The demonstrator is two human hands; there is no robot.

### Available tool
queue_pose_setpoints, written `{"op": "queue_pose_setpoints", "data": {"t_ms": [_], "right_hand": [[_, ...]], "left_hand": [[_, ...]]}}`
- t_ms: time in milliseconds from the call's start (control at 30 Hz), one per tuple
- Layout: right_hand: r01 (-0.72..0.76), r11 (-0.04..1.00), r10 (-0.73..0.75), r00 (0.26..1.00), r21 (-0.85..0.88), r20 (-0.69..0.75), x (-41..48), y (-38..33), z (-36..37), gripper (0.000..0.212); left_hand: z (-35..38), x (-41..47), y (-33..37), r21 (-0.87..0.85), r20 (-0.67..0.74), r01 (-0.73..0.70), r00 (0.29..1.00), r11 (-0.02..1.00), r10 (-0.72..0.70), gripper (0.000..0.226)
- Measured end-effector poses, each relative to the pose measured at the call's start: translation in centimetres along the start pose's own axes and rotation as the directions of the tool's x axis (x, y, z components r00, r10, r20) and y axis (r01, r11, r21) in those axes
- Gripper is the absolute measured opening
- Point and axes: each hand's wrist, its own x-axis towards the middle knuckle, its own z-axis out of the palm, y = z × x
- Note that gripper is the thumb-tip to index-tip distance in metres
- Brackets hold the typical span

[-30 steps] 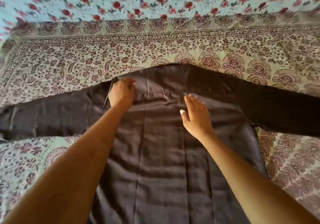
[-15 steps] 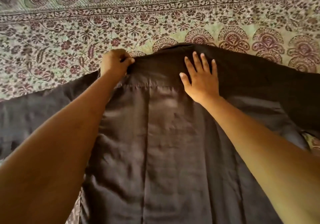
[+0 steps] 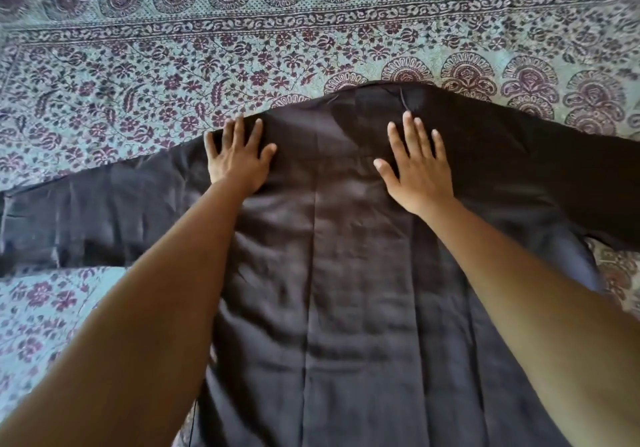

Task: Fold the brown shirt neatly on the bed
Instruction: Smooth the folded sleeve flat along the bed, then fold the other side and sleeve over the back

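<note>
**A:** Two hands are flat on the cloth now! Half a second ago the left hand was bunched up, pinching the shoulder edge. That grip has let go, and its fingers lie spread, palm down at the left shoulder.

**B:** And the right hand?

**A:** Same as before: fingers fanned and straight, pressing just below the collar edge. Neither hand pinches anything.

**B:** What does that mean for the fold?

**A:** My read is that the tugging-straight is over and the smoothing is under way. No fold is made yet. The brown shirt lies spread out on the bed, seemingly back up. Its left sleeve is stretched out one way and its right sleeve the other.

**B:** And the fabric?

**A:** It looks like a thin, matte weave, finely creased all over. A straight centre pleat drops from a cross seam at the shoulders, and the top edge bows up in a soft arch. Underneath is a printed bedcover, maroon flowers and fan medallions on pale blue-green, lying smooth around the shirt.
</note>
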Motion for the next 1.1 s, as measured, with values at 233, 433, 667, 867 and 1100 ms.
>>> {"op": "queue_pose_setpoints", "data": {"t_ms": [233,433,667,867,1100], "right_hand": [[0.095,0.985,-0.096,0.995,0.147,0.005,-12.0,-4.5,0.8,0.061],[0.046,0.996,-0.052,0.995,0.076,0.088,-18.1,-3.2,2.3,0.063],[-0.001,0.996,-0.004,0.998,0.084,0.058,-23.1,-4.4,1.7,0.063],[0.137,0.982,-0.153,0.980,0.129,0.126,-33.6,-7.6,2.1,0.061],[0.031,0.995,-0.050,0.978,0.097,0.203,-39.7,-4.7,1.5,0.065]], "left_hand": [[1.9,-12.5,4.3,-0.080,-0.098,-0.285,0.956,0.955,0.277,0.065],[4.4,-13.1,3.3,-0.070,-0.042,-0.163,0.986,0.984,0.160,0.061],[4.5,-19.1,0.5,-0.113,-0.101,0.002,0.995,0.994,-0.013,0.063],[9.4,-34.0,1.4,-0.073,-0.027,-0.185,0.983,0.980,0.184,0.063],[9.7,-40.3,-6.0,-0.113,-0.033,0.229,0.972,0.967,-0.234,0.069]]}}
